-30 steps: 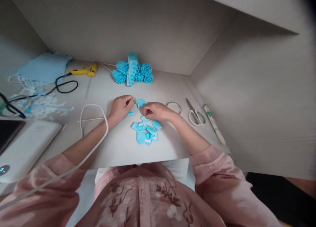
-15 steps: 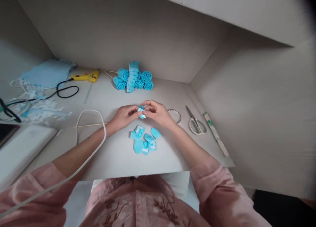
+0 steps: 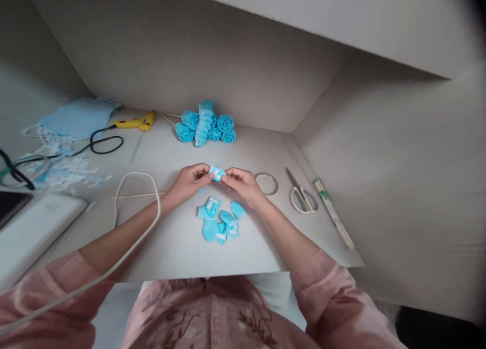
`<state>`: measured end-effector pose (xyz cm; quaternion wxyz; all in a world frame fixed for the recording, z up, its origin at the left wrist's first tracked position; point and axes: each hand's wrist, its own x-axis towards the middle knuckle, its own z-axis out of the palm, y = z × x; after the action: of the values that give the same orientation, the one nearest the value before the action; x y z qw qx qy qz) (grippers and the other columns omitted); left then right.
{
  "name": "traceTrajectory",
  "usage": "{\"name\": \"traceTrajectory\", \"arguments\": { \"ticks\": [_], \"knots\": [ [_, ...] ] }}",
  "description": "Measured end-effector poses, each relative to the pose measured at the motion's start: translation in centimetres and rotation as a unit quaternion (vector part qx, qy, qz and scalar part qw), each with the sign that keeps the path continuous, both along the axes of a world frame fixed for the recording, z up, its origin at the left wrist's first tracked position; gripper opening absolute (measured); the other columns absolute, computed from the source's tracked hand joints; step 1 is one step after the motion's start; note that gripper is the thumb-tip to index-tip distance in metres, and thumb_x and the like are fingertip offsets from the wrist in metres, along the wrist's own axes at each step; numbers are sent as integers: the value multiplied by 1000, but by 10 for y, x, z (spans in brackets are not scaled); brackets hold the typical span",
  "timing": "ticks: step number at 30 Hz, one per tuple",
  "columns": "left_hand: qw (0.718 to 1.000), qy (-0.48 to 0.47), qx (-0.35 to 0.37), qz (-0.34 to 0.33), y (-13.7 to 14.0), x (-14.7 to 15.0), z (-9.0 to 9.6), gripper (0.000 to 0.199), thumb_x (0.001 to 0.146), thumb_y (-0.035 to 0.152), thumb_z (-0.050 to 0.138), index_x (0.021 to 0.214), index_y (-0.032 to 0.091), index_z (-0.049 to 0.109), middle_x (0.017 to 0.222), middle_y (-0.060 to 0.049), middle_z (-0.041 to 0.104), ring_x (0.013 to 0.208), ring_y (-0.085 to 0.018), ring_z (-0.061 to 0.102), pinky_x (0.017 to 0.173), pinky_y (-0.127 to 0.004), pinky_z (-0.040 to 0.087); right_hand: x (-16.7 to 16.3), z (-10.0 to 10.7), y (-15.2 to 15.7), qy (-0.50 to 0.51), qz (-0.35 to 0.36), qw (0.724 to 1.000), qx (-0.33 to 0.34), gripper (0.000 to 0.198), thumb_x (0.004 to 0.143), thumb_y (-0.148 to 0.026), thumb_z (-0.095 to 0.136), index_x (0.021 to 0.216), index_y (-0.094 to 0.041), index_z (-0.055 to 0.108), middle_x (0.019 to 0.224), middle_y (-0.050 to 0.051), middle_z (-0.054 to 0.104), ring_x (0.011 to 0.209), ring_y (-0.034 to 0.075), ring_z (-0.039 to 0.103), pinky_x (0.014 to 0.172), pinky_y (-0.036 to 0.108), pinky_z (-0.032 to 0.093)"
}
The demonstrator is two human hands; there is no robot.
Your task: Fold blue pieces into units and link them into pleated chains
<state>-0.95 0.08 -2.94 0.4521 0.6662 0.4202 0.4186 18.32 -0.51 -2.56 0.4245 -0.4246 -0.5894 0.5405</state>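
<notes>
Between my two hands is a small blue fabric petal (image 3: 217,173) with a white patch on it. My left hand (image 3: 192,183) pinches its left end between thumb and fingers. At its right end, my right hand (image 3: 242,184) pinches the edge, with the other fingers curled behind. Several loose blue petals (image 3: 210,228), some with white strips, lie in a group on the table just below my hands. A roll of clear tape (image 3: 277,182) rests to the right of my right hand.
Scissors (image 3: 301,193) and a packet of sticks (image 3: 334,215) lie at the right. Blue fabric roses (image 3: 226,123) sit at the back. A yellow glue gun (image 3: 134,121), blue masks (image 3: 79,117), white scraps (image 3: 72,171) and a white box (image 3: 41,237) occupy the left. A white cable (image 3: 132,247) crosses my left arm.
My right hand has come down slightly from over the petal to its right end, and more of the petal and its white patch shows. The view has shifted a little.
</notes>
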Motion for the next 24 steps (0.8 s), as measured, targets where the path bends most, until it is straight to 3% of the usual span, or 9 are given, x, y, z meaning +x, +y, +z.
{"name": "traceTrajectory", "arguments": {
  "ticks": [5,8,14,19,24],
  "knots": [
    [999,-17,-23,-15,-2,1,3,31,81,48,58,83,17,59,73,0,60,70,-15,56,65,-25,42,-1,-2,-1,-52,-9,998,37,30,75,-46,69,73,-17,64,65,-2,60,58,9,45,58,23,36],
    [1000,-16,-21,1,-2,1,2,30,77,46,62,78,16,58,70,0,58,67,-14,54,64,-25,42,0,-1,-2,-79,8,995,54,27,77,-44,68,74,-18,63,63,-3,57,57,9,44,58,23,35],
    [999,-20,-42,-2,-2,2,0,33,76,48,62,75,16,57,66,1,56,62,-12,52,61,-24,42,2,3,-4,-36,28,998,31,34,84,-51,58,83,-18,67,77,2,63,72,14,55,69,26,44],
    [1000,25,-4,-18,-7,4,4,31,78,46,62,73,15,59,67,0,56,65,-13,52,62,-24,41,-3,4,-6,-62,14,997,51,34,80,-52,66,81,-18,62,72,-1,59,65,11,50,64,24,40],
    [999,8,-18,-51,-8,1,9,37,87,50,50,76,16,59,70,-1,59,70,-14,55,67,-26,44,-4,1,-6,-57,-10,995,82,32,81,-50,64,78,-18,60,68,-2,55,63,10,48,63,23,38]
  ]
}}
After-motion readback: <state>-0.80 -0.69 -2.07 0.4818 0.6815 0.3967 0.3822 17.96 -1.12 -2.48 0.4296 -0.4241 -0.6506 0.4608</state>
